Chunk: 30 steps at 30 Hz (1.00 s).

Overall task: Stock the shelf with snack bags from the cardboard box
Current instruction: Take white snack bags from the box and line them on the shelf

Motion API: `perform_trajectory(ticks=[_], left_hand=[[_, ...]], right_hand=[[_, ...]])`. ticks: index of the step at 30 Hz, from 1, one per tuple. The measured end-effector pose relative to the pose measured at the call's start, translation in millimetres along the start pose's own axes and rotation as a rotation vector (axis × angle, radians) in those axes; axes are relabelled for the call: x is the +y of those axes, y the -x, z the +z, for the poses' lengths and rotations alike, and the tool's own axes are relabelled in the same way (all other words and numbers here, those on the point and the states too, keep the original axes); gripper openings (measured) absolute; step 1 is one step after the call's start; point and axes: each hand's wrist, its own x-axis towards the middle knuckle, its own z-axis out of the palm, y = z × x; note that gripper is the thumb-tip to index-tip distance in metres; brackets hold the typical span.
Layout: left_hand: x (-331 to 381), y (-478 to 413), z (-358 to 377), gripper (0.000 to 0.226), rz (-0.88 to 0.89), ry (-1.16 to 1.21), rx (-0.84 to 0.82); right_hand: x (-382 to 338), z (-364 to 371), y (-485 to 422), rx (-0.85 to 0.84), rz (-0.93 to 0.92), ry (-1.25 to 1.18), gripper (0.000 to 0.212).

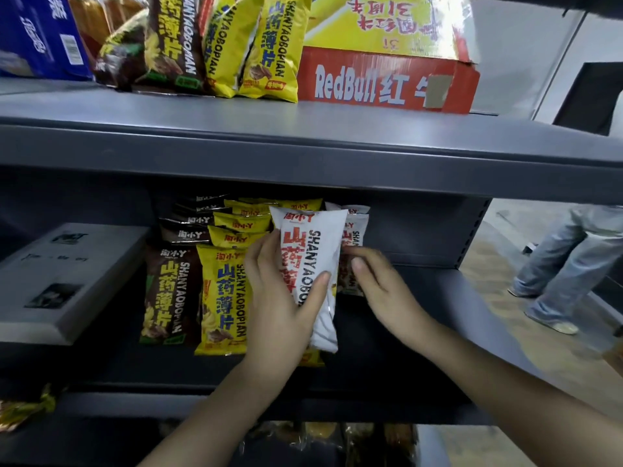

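My left hand (279,298) grips a white snack bag (312,237) with red lettering, thumb across its front, holding it upright over the middle shelf (421,348). My right hand (377,284) reaches behind that bag and touches a second white bag (354,230) standing further back; whether it grips it I cannot tell. Left of the held bag stand rows of yellow bags (224,298) and dark brown bags (168,291). The cardboard box is out of sight.
A grey flat box (67,278) lies on the shelf's left. The upper shelf (236,129) carries more yellow and brown bags (269,45), a red RedBull carton (387,82) and a blue carton (37,32). A person's legs (566,264) stand at the right.
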Motion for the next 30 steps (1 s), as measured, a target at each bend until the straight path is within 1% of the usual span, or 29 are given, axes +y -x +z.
perform_trajectory(ticks=[1, 2, 4, 6, 8, 11, 15, 18, 21, 23, 26, 30], left_hand=[[4.1, 0.9, 6.6, 0.081, -0.039, -0.007, 0.005], [7.9, 2.5, 12.7, 0.083, -0.060, -0.031, 0.003], [15.5, 7.1, 23.5, 0.084, -0.046, -0.075, -0.024], [21.1, 14.5, 33.7, 0.085, 0.002, -0.109, -0.068], [24.1, 23.1, 44.0, 0.089, 0.016, -0.131, -0.146], [24.5, 32.6, 53.4, 0.098, 0.039, -0.171, -0.272], [8.8, 36.3, 42.9, 0.088, 0.245, -0.492, -0.269], [-16.0, 36.4, 28.2, 0.086, 0.255, -0.670, -0.277], [-41.5, 35.1, 17.2, 0.098, 0.208, -0.790, -0.336], [-53.6, 35.2, 14.1, 0.100, 0.185, -0.818, -0.370], [-65.0, 35.2, 15.7, 0.096, 0.169, -0.799, -0.367], [-71.2, 37.7, 24.3, 0.096, 0.107, -0.691, -0.351]], right_hand=[[-12.9, -3.2, 8.7, -0.048, 0.068, -0.199, 0.033], [-23.7, -6.7, 15.2, -0.079, 0.117, -0.348, 0.037], [-38.9, -13.9, 23.1, -0.126, 0.182, -0.544, 0.044], [-49.1, -19.1, 26.3, -0.134, 0.224, -0.674, 0.040], [-52.4, -21.3, 27.0, -0.087, 0.245, -0.695, 0.033], [-45.6, -20.8, 26.3, 0.029, 0.299, -0.638, 0.024], [-29.4, -22.6, 14.2, 0.125, 0.378, -0.692, 0.026], [-12.9, -25.5, -5.6, 0.132, 0.447, -0.654, 0.026], [5.3, -22.6, -24.0, 0.086, 0.548, -0.683, 0.028], [14.1, -16.6, -34.4, 0.057, 0.589, -0.709, 0.027], [24.1, -5.1, -47.8, 0.054, 0.624, -0.747, 0.024], [34.8, 11.0, -62.2, 0.132, 0.636, -0.810, 0.019]])
